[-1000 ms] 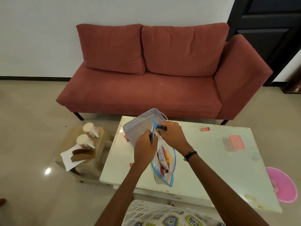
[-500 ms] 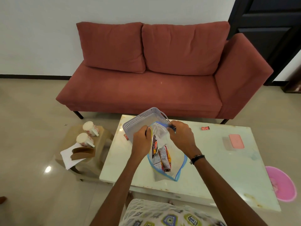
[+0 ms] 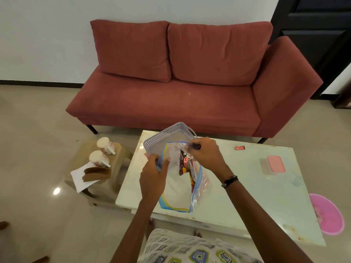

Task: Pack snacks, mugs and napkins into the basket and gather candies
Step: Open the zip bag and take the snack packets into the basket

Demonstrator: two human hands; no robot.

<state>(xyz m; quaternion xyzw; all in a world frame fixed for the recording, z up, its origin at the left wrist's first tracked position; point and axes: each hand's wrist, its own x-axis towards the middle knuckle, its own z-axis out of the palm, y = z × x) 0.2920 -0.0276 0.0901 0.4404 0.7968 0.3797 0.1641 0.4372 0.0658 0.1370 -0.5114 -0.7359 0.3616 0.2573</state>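
A clear zip bag with blue edges stands on the pale table, holding snack packets. My left hand grips the bag's left rim. My right hand pinches the right rim at the top, and the mouth is spread wide. Just behind the bag sits a lavender perforated basket. Two white mugs lie on a low brown stool to the left, beside a brown napkin holder and white napkins. A red candy lies on the table.
A red sofa stands behind the table. A pink-lidded clear box sits on the table's right part. A pink basin is on the floor at the right. A dark door is at the upper right.
My hands have pulled apart, spreading the bag's mouth from a narrow slit to wide open. The bag now stands broader with the packets showing inside.
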